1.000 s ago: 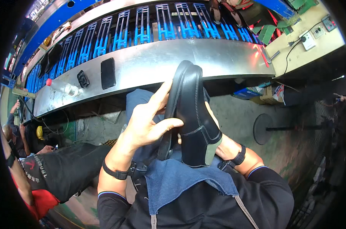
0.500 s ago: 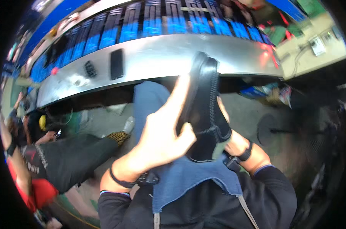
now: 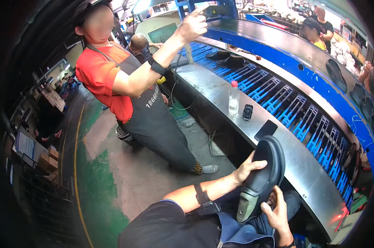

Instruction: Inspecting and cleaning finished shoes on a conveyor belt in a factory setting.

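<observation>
A black shoe (image 3: 263, 177) with a thick black sole and a grey heel patch stands tilted above my lap, sole toward the metal bench. My left hand (image 3: 245, 168) grips its upper from the left, fingers laid over the top edge. My right hand (image 3: 276, 208) holds it from below near the heel. A black band sits on my left wrist. My blue apron (image 3: 240, 231) lies under the shoe.
A person in a red shirt and dark apron (image 3: 147, 107) stands at left with an arm raised. The steel bench (image 3: 302, 165) carries a water bottle (image 3: 234, 98), a black phone (image 3: 266, 129) and a small black device (image 3: 247, 112). Blue conveyor racks (image 3: 286, 103) hold dark shoes (image 3: 226, 58). More people work beyond.
The view has swung left and up, bringing the standing person and the length of the conveyor into sight. The shoe stays in both hands, now low right in the picture.
</observation>
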`<state>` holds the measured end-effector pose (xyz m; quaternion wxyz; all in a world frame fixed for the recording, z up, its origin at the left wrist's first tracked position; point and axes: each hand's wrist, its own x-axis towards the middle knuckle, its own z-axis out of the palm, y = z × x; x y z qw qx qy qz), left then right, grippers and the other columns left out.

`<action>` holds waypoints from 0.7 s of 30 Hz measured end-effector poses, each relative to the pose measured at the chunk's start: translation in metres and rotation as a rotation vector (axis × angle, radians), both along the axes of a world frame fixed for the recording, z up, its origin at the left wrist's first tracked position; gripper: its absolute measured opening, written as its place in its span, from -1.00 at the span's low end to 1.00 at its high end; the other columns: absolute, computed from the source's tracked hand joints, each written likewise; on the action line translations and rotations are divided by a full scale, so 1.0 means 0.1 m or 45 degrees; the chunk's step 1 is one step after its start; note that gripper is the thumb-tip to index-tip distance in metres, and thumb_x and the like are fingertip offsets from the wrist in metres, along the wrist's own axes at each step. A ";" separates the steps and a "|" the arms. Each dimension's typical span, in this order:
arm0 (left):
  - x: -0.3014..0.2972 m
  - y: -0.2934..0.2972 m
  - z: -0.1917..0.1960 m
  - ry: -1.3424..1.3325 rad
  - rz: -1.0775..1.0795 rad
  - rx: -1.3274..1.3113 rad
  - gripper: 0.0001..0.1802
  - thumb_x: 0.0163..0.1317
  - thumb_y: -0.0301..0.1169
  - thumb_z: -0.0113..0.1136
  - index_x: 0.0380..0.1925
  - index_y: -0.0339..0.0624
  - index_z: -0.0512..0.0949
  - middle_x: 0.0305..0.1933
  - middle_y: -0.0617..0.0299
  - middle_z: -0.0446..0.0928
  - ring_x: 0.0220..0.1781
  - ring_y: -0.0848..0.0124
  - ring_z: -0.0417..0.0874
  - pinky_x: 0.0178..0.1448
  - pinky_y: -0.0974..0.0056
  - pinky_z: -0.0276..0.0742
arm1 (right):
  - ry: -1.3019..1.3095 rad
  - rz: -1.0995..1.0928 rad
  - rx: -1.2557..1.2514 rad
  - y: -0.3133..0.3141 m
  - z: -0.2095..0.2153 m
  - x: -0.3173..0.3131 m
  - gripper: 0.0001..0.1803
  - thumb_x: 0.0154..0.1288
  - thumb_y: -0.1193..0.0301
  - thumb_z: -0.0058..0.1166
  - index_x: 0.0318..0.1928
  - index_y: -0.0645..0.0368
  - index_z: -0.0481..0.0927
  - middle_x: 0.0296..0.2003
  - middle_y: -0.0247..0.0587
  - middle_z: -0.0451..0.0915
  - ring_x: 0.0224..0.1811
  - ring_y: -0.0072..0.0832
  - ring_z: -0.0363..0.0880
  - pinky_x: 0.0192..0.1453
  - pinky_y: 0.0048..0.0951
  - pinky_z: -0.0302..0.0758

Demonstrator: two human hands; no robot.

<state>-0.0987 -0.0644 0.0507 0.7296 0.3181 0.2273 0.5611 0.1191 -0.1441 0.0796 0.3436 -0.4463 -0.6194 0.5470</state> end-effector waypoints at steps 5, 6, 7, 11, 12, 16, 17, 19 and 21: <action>-0.13 -0.20 0.03 -0.252 -0.246 -0.331 -0.56 0.28 -0.35 0.17 0.14 -0.29 0.47 -0.14 0.13 0.66 -0.12 0.32 0.71 0.04 0.19 0.68 | -0.235 -0.165 0.331 0.08 0.19 0.25 -0.58 0.22 0.54 0.25 0.07 0.35 0.44 -0.49 -0.20 0.64 -0.47 -0.59 0.59 -0.29 -0.50 0.57; -0.10 -0.22 0.03 -0.232 -0.206 -0.336 -0.55 0.24 -0.31 0.20 0.08 -0.33 0.53 -0.12 0.07 0.67 -0.11 0.26 0.73 0.08 0.14 0.68 | -0.354 -0.187 0.499 0.16 0.21 0.30 -0.55 0.22 0.48 0.29 0.07 0.32 0.45 -0.52 -0.24 0.61 -0.51 -0.59 0.57 -0.32 -0.51 0.55; -0.05 -0.17 0.01 -0.173 -0.210 -0.366 -0.54 0.20 -0.28 0.22 0.02 -0.38 0.58 -0.10 0.01 0.69 -0.10 0.20 0.74 0.12 0.10 0.67 | -0.300 -0.161 0.442 0.23 0.25 0.38 -0.52 0.22 0.40 0.34 0.08 0.30 0.46 -0.53 -0.26 0.60 -0.53 -0.56 0.55 -0.36 -0.52 0.53; 0.23 -0.20 -0.17 -0.457 -0.541 -0.303 -0.19 0.18 -0.07 0.30 0.35 -0.28 0.33 0.17 -0.07 0.57 0.18 0.07 0.64 0.32 -0.01 0.57 | -0.224 -0.020 0.250 0.38 0.39 0.60 -0.18 0.21 0.17 0.38 0.34 0.31 0.30 -0.55 -0.19 0.59 -0.57 -0.44 0.58 -0.43 -0.43 0.50; 0.30 -0.23 -0.20 -0.448 -0.560 -0.348 -0.19 0.18 -0.07 0.30 0.35 -0.28 0.33 0.17 -0.07 0.57 0.18 0.07 0.64 0.32 -0.01 0.57 | -0.325 -0.044 0.209 0.37 0.42 0.61 -0.13 0.19 0.09 0.37 0.35 0.31 0.28 -0.56 -0.17 0.59 -0.57 -0.40 0.59 -0.43 -0.40 0.51; 0.45 -0.29 -0.28 -0.230 -0.534 -0.249 0.08 0.09 0.03 0.36 0.51 -0.10 0.03 0.27 0.02 0.46 0.26 0.14 0.57 0.38 0.02 0.52 | -0.474 0.073 0.285 0.34 0.49 0.51 -0.07 0.22 0.05 0.36 0.43 0.19 0.17 -0.63 -0.26 0.52 -0.64 -0.46 0.55 -0.50 -0.46 0.44; 0.45 -0.30 -0.27 -0.213 -0.550 -0.284 0.08 0.07 0.03 0.38 0.50 -0.12 0.05 0.27 0.01 0.45 0.26 0.12 0.57 0.41 0.02 0.50 | -0.452 0.089 0.406 0.34 0.48 0.44 -0.09 0.24 0.04 0.34 0.42 0.18 0.18 -0.63 -0.22 0.51 -0.65 -0.42 0.55 -0.50 -0.42 0.43; 0.49 -0.26 -0.24 -0.196 -0.559 -0.260 0.01 0.07 0.01 0.38 0.43 -0.22 0.16 0.25 -0.02 0.46 0.24 0.13 0.57 0.37 0.05 0.50 | -0.518 0.033 0.473 0.38 0.44 0.41 -0.10 0.24 0.04 0.33 0.41 0.18 0.19 -0.64 -0.18 0.50 -0.64 -0.34 0.55 -0.50 -0.38 0.43; 0.52 -0.22 -0.17 -0.177 -0.568 -0.221 -0.05 0.07 -0.01 0.39 0.35 -0.32 0.26 0.23 -0.04 0.47 0.23 0.14 0.57 0.34 0.09 0.51 | -0.534 -0.009 0.594 0.43 0.41 0.44 -0.12 0.25 0.04 0.32 0.40 0.18 0.19 -0.64 -0.15 0.49 -0.64 -0.26 0.56 -0.49 -0.33 0.44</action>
